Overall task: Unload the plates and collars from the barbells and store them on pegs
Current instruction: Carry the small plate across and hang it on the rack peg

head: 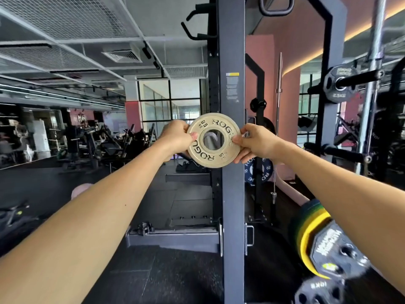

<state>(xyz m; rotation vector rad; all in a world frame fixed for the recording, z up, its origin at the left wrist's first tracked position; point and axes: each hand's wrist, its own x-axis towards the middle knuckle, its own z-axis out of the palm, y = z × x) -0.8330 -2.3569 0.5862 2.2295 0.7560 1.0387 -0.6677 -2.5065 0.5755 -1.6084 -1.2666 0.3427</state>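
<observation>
A small cream 0.5 kg plate (213, 140) marked ROGUE is held up in front of the dark rack upright (232, 84). My left hand (176, 139) pinches its left edge, thumb on the face. My right hand (254, 143) pinches its right edge the same way. Through the plate's centre hole a grey peg end (211, 140) shows; whether the plate sits on it cannot be told. At lower right stored plates (311, 238) with yellow and green rims hang on the rack, partly hidden by my right forearm.
A black 2.5 kg plate (337, 84) sits on a peg at upper right beside a chrome bar (372, 84). Blue Rogue plates (258, 172) hang behind the upright. The rack's base beam (175, 238) lies on the black rubber floor. Gym machines stand at far left.
</observation>
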